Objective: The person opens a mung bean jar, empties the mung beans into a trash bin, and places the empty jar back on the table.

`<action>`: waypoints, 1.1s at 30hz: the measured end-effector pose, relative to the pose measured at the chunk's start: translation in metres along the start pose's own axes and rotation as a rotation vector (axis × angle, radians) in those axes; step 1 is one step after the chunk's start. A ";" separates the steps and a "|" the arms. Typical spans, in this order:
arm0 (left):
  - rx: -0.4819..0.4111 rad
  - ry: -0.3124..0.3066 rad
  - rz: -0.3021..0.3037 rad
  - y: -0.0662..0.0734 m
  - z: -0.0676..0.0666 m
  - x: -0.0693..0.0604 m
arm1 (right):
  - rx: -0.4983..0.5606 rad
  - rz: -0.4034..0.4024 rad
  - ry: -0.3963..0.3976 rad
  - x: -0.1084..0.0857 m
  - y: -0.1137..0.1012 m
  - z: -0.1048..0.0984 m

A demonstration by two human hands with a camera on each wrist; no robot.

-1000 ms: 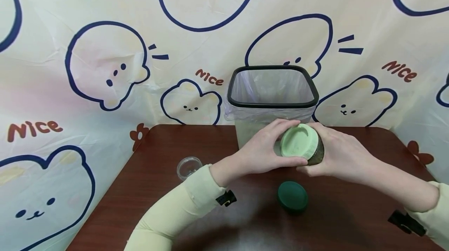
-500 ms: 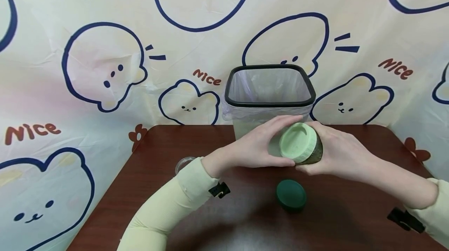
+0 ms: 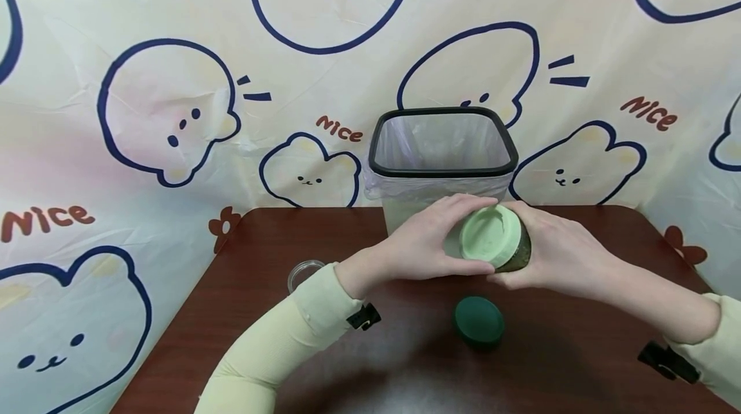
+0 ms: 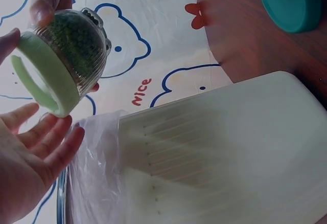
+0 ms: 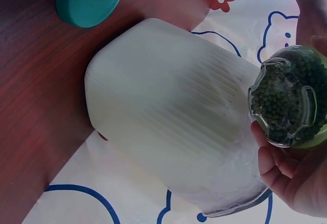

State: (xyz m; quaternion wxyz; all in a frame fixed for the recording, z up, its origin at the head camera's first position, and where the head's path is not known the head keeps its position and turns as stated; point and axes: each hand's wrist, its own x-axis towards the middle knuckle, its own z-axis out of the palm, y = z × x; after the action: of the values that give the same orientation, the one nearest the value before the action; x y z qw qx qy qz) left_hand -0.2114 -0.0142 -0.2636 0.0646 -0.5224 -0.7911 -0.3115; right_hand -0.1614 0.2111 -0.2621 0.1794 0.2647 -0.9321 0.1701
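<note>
In front of the bin [image 3: 442,173], the right hand [image 3: 558,247] gripped the tilted jar [image 4: 82,47], the left hand [image 3: 425,245] pinched its lid [image 3: 489,238], and sudden loosening of it could spill the grains [image 5: 278,98].

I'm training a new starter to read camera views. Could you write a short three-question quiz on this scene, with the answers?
1. Multiple choice: what colour is the round lid lying on the table? A) red B) dark green C) white
2. True or false: the right hand rests on the table.
3. Fill in the gap: the trash bin is lined with a translucent ____.

Key:
1. B, dark green.
2. False; it grips the clear jar, while the left hand holds its light green lid.
3. Plastic bag.
</note>
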 end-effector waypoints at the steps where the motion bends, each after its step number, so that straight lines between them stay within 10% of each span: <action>1: 0.018 0.002 -0.010 0.000 0.000 0.000 | 0.001 0.003 -0.002 0.000 0.000 0.000; 8: 0.084 -0.039 -0.039 0.001 -0.001 -0.001 | 0.001 -0.009 -0.003 0.000 0.001 0.000; 21: 0.021 -0.125 0.102 -0.002 -0.008 0.003 | 0.012 0.009 -0.028 -0.001 0.000 -0.001; 33: 0.048 -0.052 -0.012 -0.001 0.001 0.000 | 0.000 -0.014 -0.015 -0.001 0.002 0.001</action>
State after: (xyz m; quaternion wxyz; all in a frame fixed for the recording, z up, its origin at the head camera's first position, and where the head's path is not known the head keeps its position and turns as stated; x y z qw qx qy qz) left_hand -0.2118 -0.0138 -0.2646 0.0548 -0.5238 -0.8030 -0.2790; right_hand -0.1614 0.2128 -0.2638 0.1736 0.2723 -0.9316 0.1668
